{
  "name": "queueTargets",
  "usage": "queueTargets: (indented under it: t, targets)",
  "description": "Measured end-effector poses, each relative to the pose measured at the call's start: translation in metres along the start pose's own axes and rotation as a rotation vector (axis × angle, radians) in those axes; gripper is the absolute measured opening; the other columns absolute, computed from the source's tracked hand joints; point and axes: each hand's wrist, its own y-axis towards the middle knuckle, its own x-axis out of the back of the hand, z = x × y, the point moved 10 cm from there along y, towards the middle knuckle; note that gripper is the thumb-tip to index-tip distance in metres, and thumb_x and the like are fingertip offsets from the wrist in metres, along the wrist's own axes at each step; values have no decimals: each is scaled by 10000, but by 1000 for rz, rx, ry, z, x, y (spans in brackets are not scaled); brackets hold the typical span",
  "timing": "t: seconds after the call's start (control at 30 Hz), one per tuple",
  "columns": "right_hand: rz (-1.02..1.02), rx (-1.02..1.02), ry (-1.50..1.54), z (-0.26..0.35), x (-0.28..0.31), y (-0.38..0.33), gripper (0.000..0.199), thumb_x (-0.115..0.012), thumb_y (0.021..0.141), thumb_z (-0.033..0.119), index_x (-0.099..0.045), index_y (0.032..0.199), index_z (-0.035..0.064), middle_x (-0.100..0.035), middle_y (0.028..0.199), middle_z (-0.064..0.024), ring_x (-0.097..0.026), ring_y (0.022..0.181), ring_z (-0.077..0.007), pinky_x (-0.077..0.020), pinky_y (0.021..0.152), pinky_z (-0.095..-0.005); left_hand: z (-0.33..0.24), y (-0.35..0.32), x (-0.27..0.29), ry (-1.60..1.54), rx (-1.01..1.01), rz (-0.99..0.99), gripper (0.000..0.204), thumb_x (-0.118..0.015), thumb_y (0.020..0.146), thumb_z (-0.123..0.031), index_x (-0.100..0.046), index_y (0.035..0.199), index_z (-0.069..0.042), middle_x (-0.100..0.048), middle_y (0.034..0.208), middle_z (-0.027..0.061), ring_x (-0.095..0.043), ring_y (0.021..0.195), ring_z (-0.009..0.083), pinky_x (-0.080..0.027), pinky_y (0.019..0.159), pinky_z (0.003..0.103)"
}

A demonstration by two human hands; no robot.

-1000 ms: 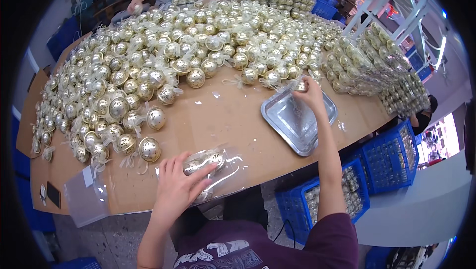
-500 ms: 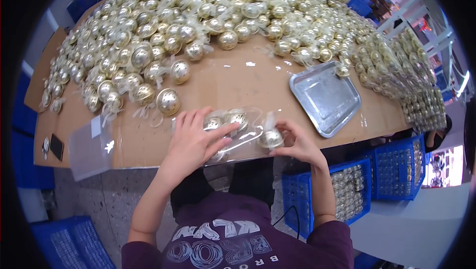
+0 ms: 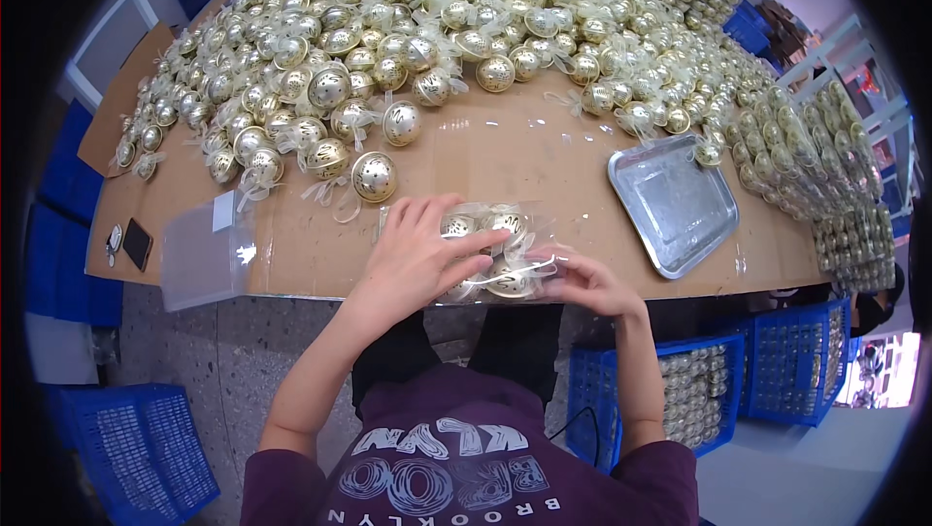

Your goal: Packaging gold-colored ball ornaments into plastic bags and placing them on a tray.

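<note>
A clear plastic package (image 3: 542, 223) lies at the table's near edge with several gold ball ornaments inside. One ornament (image 3: 508, 279) sits at its near right corner, beside my right hand. My left hand (image 3: 419, 252) grips the package from the left, with thumb and forefinger reaching across the ornaments. At the right end, my right hand (image 3: 590, 283) has its fingers bent around the package's edge; its fingertips are partly hidden by shiny plastic. A loose gold ornament (image 3: 375, 177) with a pale ribbon lies just beyond my left hand.
A large heap of gold ornaments (image 3: 330, 89) covers the far side of the table. To the right are a metal tray (image 3: 675, 211) and stacked filled packages (image 3: 801, 143). A clear plastic sheet (image 3: 204, 259) and a phone (image 3: 137, 245) lie left. Blue crates (image 3: 146, 453) stand on the floor.
My right hand has moved the ornament leftward into the package's near right corner, and its fingers are now at the plastic edge. The whole view has shifted slightly.
</note>
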Motion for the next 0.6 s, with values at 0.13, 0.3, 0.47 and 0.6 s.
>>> queueTargets:
  t: [0.13,0.3,0.47,0.6]
  targets:
    - [-210,-249,159,-19,4,3,382,-631,841,4,-573,1218,-25,-617,1154,-87,-618,1000,-172,-516,861,-295,-1,1,0,7,-11,-4,349,-594,878,-381,-630,1223,-355,-515,1224,162,-454,1154,310,-310,998,427]
    - [-245,-197,-89,-31,25,8,214,-598,850,2,-677,1047,-23,-669,1054,-80,-619,979,-152,-509,843,-291,-3,2,-2,18,-41,24,431,-625,834,-436,-604,1255,-346,-499,1247,165,-443,1163,328,-302,1009,435]
    - [-229,87,-423,-8,20,14,148,-644,828,31,-703,958,-9,-645,912,-26,-603,802,-111,-491,656,-248,-21,17,-8,-91,-115,68,809,-744,654,-560,-484,1367,-278,-477,1267,185,-425,1184,363,-286,1018,457]
    - [-312,-3,-519,12,13,1,217,-589,862,28,-657,1064,-14,-619,1126,-93,-568,1081,-173,-461,901,-316,-36,25,-12,-66,-116,101,1009,-797,563,-532,-362,1428,-249,-467,1247,214,-417,1179,378,-279,998,487]
